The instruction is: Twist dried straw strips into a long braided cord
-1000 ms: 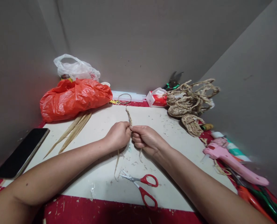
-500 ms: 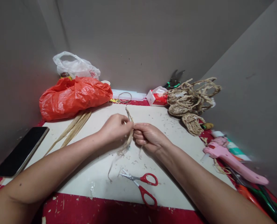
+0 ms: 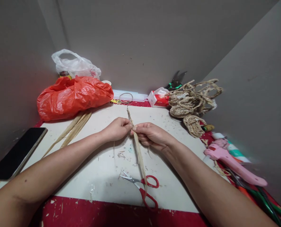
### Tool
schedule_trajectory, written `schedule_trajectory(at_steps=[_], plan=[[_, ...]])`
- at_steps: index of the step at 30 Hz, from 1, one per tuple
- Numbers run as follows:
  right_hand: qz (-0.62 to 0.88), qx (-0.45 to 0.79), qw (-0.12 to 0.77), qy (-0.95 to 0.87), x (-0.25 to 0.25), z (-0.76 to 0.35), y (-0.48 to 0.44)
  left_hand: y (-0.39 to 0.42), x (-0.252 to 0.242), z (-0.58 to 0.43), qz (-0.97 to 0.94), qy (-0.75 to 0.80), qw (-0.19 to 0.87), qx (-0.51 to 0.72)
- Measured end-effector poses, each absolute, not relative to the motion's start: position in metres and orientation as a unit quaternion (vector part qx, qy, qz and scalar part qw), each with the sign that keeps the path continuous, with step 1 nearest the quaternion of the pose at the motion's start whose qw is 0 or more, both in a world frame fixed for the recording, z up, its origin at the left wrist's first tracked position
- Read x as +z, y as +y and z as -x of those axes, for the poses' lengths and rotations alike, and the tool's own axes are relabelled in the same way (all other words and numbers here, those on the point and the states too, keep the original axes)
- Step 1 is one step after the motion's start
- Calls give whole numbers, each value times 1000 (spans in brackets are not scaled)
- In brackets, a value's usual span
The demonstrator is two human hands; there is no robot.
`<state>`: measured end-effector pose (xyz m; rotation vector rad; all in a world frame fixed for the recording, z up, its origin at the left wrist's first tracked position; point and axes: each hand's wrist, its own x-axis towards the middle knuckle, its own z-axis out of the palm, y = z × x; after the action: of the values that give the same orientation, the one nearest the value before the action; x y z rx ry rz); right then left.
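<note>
My left hand (image 3: pixel 117 129) and my right hand (image 3: pixel 149 135) meet over the middle of a white board (image 3: pixel 102 176). Both pinch a twisted straw cord (image 3: pixel 130 117) whose short twisted end points away from me. A long flat straw strand (image 3: pixel 140 160) hangs from the pinch toward me and crosses the red-handled scissors (image 3: pixel 142 187) lying open on the board. Fingers of both hands are closed on the straw.
A red plastic bag (image 3: pixel 74 96) and a white bag (image 3: pixel 75 66) sit at the back left, with loose straw strips (image 3: pixel 71 130) beside them. A black phone (image 3: pixel 17 153) lies far left. Braided straw pieces (image 3: pixel 192 104), a pink glue gun (image 3: pixel 232 164) and black pliers (image 3: pixel 177 82) are on the right.
The loose strand, bunched near my left hand half a second ago, now hangs straight toward me over the scissors. Both hands stay pinched together at nearly the same spot.
</note>
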<state>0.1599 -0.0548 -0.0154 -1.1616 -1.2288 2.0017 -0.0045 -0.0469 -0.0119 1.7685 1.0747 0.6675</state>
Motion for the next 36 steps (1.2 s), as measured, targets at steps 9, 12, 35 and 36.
schedule_trajectory(at_steps=[9, 12, 35, 36], plan=[[508, 507, 235, -655, -19, -157, -56, -42, -16, 5, -665, 449, 554, 223], [521, 394, 221, -725, -19, -154, -58, -44, -14, 5, -619, 456, 607, 203], [567, 376, 178, -711, -5, -143, -77, -49, -16, 3, -573, 453, 634, 254], [569, 376, 172, -710, -6, -142, -79, -50, -16, 3, -567, 451, 639, 258]])
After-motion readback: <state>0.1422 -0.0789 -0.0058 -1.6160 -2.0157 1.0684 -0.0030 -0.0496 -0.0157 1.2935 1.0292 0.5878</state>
